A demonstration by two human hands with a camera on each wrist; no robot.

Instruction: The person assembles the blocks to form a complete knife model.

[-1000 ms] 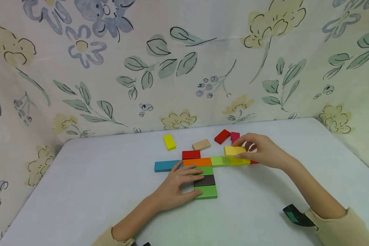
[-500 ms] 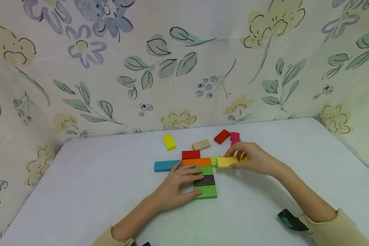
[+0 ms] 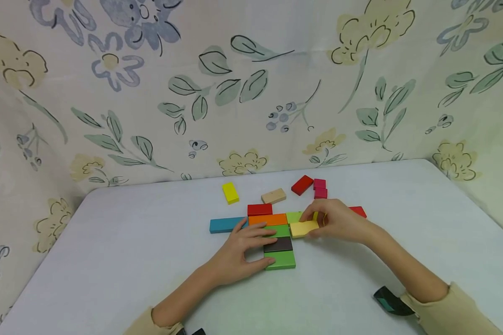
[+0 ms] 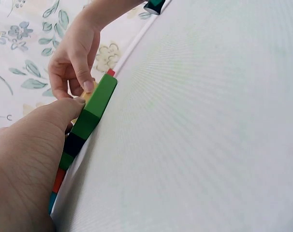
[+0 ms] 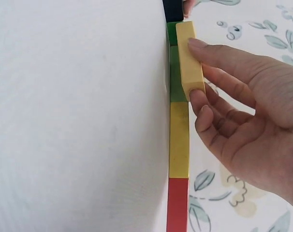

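Observation:
My right hand [image 3: 341, 222] pinches a pale yellow block [image 3: 304, 229] between thumb and fingertips, in front of the light green block [image 3: 294, 217] and just right of the far green block [image 3: 282, 231]. In the right wrist view the pale yellow block [image 5: 189, 58] overlaps the green ones; whether it touches the table cannot be told. My left hand [image 3: 230, 260] lies along the left side of a column, touching it with extended fingers and thumb: green, a dark block [image 3: 280, 244], then a near green block [image 3: 282, 261]. Blue [image 3: 224, 225] and orange [image 3: 268, 219] blocks adjoin the column's far end.
Behind the orange block lies a red block [image 3: 260, 210]. Farther back are a yellow block [image 3: 230, 193], a plain wooden block [image 3: 274, 196], another red block [image 3: 302, 184] and two crimson blocks [image 3: 320, 188]. The row's red end block [image 3: 358, 211] shows behind my right hand.
My right hand has carried the pale yellow block left and toward me, from above the row's yellow block to beside the green column. My left hand has stayed in place.

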